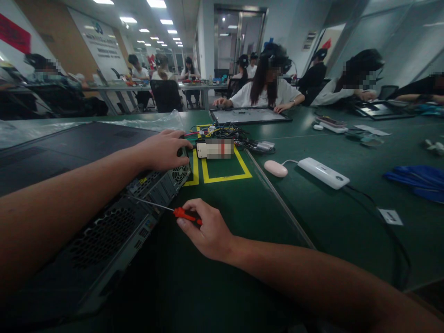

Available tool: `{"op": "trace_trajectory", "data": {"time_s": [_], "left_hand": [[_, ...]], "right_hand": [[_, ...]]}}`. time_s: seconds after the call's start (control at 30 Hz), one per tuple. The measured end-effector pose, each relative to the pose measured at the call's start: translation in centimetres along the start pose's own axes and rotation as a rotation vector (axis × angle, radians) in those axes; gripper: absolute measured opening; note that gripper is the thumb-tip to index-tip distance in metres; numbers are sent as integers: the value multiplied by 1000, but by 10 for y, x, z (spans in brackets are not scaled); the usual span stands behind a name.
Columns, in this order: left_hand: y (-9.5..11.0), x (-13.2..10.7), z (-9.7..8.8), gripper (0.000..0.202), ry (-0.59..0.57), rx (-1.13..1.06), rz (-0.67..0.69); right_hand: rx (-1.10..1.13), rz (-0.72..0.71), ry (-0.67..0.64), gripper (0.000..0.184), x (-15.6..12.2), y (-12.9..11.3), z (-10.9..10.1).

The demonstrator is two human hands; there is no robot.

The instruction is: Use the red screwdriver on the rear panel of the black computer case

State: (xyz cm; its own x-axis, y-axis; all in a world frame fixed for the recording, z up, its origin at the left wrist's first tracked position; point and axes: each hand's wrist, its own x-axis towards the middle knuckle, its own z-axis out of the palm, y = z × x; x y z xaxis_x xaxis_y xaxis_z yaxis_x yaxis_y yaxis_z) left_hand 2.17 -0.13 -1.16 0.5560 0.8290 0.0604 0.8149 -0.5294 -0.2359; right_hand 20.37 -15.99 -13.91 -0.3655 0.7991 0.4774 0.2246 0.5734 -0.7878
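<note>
A black desktop computer case point(69, 143) lies on its side on the green table, its rear panel turned toward the right. My left hand point(163, 150) rests on the case's far corner, fingers spread and partly bent over the edge near the small rear fan grille point(181, 172). In my right hand point(210, 229) is a screwdriver point(183, 213) with a red and black handle, gripped between thumb and fingers. Its thin metal shaft points left to the rear panel; whether the tip sits in a screw I cannot tell.
Beyond the case lie a bundle of cables point(229, 132) and a phone point(215, 149) near yellow tape point(227, 178). To the right are a pink mouse-shaped object point(275, 169), a white power bank point(323, 173) with a cable, and blue cloth point(416, 180). Co-workers sit opposite, one at a flat panel point(253, 115).
</note>
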Motion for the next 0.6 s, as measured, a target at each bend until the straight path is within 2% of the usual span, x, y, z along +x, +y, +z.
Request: {"op": "trace_trajectory", "data": {"time_s": [0.27, 0.6], "left_hand": [[0, 0, 0, 63, 3, -4, 2], [0, 0, 1, 64, 0, -11, 6]], "right_hand": [[-13, 7, 3, 18, -1, 1, 1], [-27, -55, 29, 21, -1, 3, 2]]}}
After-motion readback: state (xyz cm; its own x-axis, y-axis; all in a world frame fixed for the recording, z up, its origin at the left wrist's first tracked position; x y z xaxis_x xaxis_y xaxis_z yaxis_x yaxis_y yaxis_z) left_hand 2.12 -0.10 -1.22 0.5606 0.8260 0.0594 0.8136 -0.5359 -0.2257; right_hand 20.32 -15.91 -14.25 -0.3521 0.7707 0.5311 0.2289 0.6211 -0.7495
